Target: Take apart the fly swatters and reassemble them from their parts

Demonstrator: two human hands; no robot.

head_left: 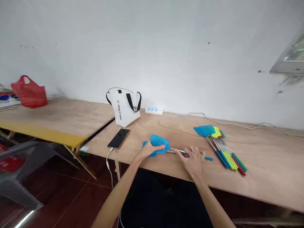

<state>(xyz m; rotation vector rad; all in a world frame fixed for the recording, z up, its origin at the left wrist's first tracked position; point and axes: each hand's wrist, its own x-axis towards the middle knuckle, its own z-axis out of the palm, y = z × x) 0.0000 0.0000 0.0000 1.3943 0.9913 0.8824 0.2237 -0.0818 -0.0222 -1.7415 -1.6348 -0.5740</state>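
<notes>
A blue fly swatter (159, 141) lies across the plywood table (261, 164) near its front edge. My left hand (149, 149) is closed around the swatter's mesh head, which is bent under the fingers. My right hand (193, 158) grips the metal shaft close to the blue handle end (209, 158). To the right lies a bundle of several fly swatters (223, 145) with blue, yellow-green, red and green handles, heads pointing to the wall.
A black phone (118, 138) on a white cable lies left of my hands. Behind it stands a white tote bag (124, 107), with a power strip (154, 110) by the wall. A red plastic bag (29, 91) sits on the yellow-edged table (47, 133) at left.
</notes>
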